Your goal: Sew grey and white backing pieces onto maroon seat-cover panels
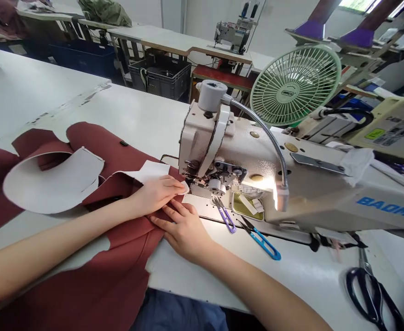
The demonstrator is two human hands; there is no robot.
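"What lies at your far left?"

"Reddish-brown fabric (126,262), spread over the worktop (143,110) from the left edge of my view up to the needle end of the sewing machine (243,138). On it, a curled piece (43,188) turns its white side up."

"And your hands?"

"Close together, both on the work. My left hand (155,195) reaches across the fabric, palm down, its fingertips on a bit of white just beside the needle end; I can't tell whether they pinch it or only press. A white patch (152,171) shows just beyond the knuckles. My right hand (186,230) lies nearer to me, fingers spread on the fabric's right edge and gripping nothing."

"What about further right?"

"First the purple snips (225,215), near the needle end, then the blue snips (262,241), lying aslant. A lit lamp (282,197) hangs from a bendy metal neck in front of the machine's body, and a green fan (295,85) stands behind it. Last, at the far right, dark-handled scissors (367,289) rest on the worktop, well apart from my hands."
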